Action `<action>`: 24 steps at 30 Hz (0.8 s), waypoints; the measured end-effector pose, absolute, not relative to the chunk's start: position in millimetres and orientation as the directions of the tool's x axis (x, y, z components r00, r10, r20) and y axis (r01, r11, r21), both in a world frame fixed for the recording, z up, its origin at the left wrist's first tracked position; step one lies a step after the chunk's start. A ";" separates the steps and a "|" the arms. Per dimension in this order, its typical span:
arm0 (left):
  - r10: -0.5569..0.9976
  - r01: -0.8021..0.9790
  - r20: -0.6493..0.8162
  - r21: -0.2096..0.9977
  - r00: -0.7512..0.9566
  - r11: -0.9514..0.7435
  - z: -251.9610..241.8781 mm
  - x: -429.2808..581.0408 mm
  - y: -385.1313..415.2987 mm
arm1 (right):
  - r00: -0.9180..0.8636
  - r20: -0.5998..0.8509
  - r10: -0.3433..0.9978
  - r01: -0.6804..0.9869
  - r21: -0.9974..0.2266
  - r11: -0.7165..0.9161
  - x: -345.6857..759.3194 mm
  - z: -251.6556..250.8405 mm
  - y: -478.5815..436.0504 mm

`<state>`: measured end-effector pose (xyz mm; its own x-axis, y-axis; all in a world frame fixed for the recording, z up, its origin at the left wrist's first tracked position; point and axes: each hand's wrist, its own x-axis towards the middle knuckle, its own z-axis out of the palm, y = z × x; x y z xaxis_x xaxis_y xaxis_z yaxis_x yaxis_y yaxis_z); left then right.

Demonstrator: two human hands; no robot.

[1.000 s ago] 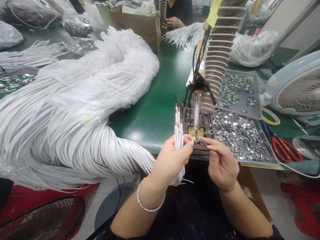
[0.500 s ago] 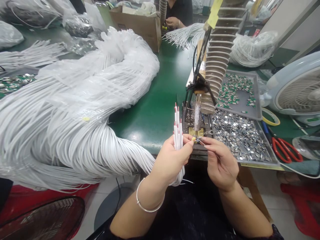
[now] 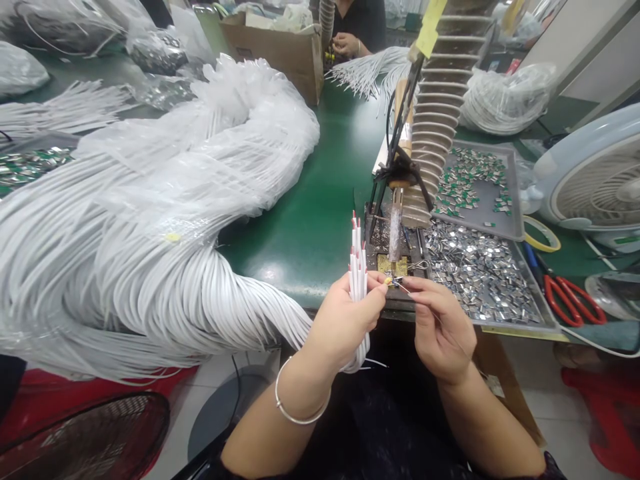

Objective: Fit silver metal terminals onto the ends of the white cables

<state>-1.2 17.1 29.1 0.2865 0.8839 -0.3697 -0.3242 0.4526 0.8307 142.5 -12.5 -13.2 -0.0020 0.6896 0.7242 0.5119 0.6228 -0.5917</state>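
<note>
My left hand is closed round a bundle of white cables, their stripped ends pointing up with red inner wires showing. Its thumb and forefinger pinch a small piece under the soldering iron, with a yellow fingertip cover or tip showing there. That piece is too small to name. My right hand is closed in a pinch on a thin solder wire, whose end reaches toward the iron's tip. The iron hangs point down over a yellowish pad. Where tip, wire and piece meet is too small to make out.
A large mass of white cables covers the left. On the right lie a tray of metal connector shells, a tray of green-board connectors, red-handled scissors and a fan. A ribbed hose hangs above. Another person's hand is at the back.
The cable bundle's upper ends have dipped slightly and shifted a little to the right with my left hand. My right hand has barely moved and keeps its pinch.
</note>
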 end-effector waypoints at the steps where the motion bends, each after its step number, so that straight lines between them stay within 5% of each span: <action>1: 0.888 -0.326 -0.360 0.835 0.287 0.444 29.8 -1.1 17.3 | 0.003 0.727 0.687 0.517 -0.589 0.621 142.2 -12.8 -12.0; 24: 0.885 -0.352 -0.363 0.820 0.292 0.452 34.9 -1.9 16.9 | -0.013 0.736 0.676 0.553 -0.558 0.618 141.6 -9.6 -10.9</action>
<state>-1.9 16.9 34.9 0.2922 0.8849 -0.3628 -0.3519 0.4522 0.8196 141.6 -10.9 -9.6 -0.0131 0.6765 0.7364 0.5533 0.6183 -0.5582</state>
